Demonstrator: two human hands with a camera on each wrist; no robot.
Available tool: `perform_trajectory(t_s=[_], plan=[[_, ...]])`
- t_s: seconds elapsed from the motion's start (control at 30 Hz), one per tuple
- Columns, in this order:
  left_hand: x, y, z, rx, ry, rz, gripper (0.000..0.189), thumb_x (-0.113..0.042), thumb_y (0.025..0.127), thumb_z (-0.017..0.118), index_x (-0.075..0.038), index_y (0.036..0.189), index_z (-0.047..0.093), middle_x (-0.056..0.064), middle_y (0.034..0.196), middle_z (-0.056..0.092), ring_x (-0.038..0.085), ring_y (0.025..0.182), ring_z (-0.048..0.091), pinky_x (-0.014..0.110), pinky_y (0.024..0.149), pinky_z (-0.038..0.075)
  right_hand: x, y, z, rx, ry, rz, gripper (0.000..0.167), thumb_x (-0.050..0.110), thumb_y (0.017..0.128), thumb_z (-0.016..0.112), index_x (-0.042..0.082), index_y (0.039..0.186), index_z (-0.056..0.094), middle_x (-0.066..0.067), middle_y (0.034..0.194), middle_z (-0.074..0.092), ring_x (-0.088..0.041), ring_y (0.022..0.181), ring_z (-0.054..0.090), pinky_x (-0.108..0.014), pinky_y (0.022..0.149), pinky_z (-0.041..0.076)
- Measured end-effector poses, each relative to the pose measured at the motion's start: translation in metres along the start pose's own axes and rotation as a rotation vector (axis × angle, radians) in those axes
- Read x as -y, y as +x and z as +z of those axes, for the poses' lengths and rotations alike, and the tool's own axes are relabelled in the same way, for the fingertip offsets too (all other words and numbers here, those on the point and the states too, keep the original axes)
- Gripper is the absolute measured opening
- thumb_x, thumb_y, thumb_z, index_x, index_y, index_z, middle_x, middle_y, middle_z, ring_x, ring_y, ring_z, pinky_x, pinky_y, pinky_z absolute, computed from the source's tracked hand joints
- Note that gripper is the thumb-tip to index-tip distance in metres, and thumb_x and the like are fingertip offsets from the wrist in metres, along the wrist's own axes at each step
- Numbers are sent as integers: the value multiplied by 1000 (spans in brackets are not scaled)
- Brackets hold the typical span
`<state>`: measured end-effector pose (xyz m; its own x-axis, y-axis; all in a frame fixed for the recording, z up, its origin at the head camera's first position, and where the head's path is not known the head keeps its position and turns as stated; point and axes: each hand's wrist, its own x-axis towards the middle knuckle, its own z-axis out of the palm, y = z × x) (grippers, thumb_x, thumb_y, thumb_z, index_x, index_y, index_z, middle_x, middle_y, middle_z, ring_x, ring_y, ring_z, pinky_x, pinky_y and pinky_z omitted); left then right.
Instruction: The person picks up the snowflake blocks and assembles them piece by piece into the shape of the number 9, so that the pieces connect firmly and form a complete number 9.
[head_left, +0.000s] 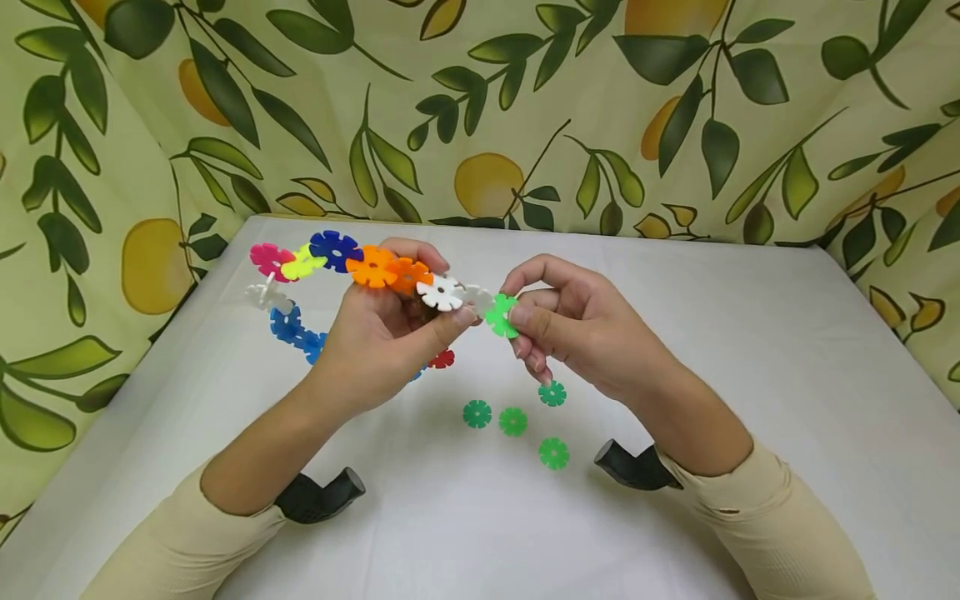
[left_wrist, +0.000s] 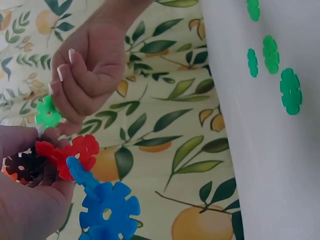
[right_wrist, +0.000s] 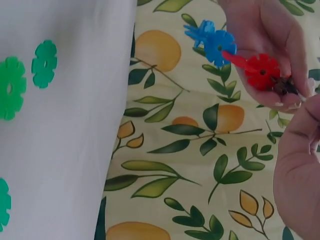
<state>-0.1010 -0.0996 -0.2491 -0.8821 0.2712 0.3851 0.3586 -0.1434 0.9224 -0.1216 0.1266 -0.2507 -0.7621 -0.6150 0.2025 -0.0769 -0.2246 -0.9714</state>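
Note:
A chain of notched, flower-shaped plastic discs hangs in the air from my left hand [head_left: 382,350], which pinches it near the white discs [head_left: 440,293]. Orange [head_left: 372,267], dark blue [head_left: 335,250], yellow and pink discs [head_left: 270,260] run off to the left, and blue ones [head_left: 286,322] loop back below. In the left wrist view, red discs [left_wrist: 80,155] and a blackish disc [left_wrist: 22,166] show beside the left fingers. My right hand [head_left: 581,329] pinches a light green disc [head_left: 501,316] between thumb and index finger, at the end of the white discs; whether their slots interlock, I cannot tell.
Loose green discs lie flat on the white table [head_left: 750,375] below the hands: a darker one [head_left: 477,414], a lighter one [head_left: 513,422], another light one [head_left: 554,453] and one under the right fingers [head_left: 552,393]. A fruit-patterned cloth [head_left: 420,75] stands behind the table.

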Motion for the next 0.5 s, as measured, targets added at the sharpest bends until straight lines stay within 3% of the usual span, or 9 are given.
perform_trajectory(t_s=[0.27, 0.5], plan=[[-5, -3, -1, -10, 95, -24, 42, 14, 85, 70, -3, 114, 46, 18, 93, 55, 31, 76, 58, 28, 66, 55, -3, 0, 10, -36, 113, 69, 10, -4, 97, 53, 0, 106, 53, -7, 67, 60, -15, 57, 54, -25, 49, 48], [-4, -3, -2, 6, 175, -13, 40, 12, 85, 72, 0, 115, 47, 15, 91, 57, 30, 75, 58, 28, 64, 54, -5, -1, 18, -96, 159, 93, 10, -5, 96, 55, -1, 105, 54, -7, 65, 62, -14, 51, 54, -24, 47, 47]])
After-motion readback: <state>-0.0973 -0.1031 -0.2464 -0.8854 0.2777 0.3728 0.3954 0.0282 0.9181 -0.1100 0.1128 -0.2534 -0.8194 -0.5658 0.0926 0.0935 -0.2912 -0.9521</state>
